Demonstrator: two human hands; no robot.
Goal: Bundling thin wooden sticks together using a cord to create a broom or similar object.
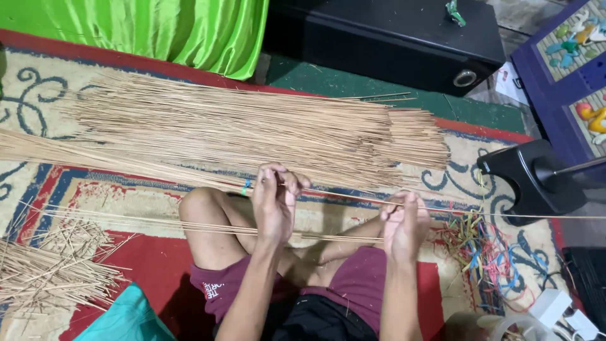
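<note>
The person sits cross-legged on a patterned rug (126,202), and the big pile of thin brown sticks (252,129) spread across that rug serves as the landmark here. Just in front of the pile, on the person's side, the left hand (274,202) is raised with its fingers closed in a pinch around a small bundle of sticks (126,165) that runs off to the person's left, touching the pile's near edge. A small blue band (246,186) sits on this bundle right beside the fingertips.

The right hand (404,224) is also just in front of the pile, toward its cut, even end. Its fingers are curled shut, thumb against forefinger, gripping 1 long single stick (505,215) that reaches out to the person's right, well past the end of the pile. A few more loose sticks (158,222) lie across the person's knee (199,208), between the 2 hands and farther from the pile.

Far from the pile, at the person's left, lies a heap of short broken stick pieces (50,271). Beyond the pile's cut end, to the person's right, a tangle of coloured bands (486,252) lies on the rug, with a black stand base (524,180) just behind it. Behind the pile, a green cloth (158,28) hangs down and a black speaker box (391,38) stands beside it.
</note>
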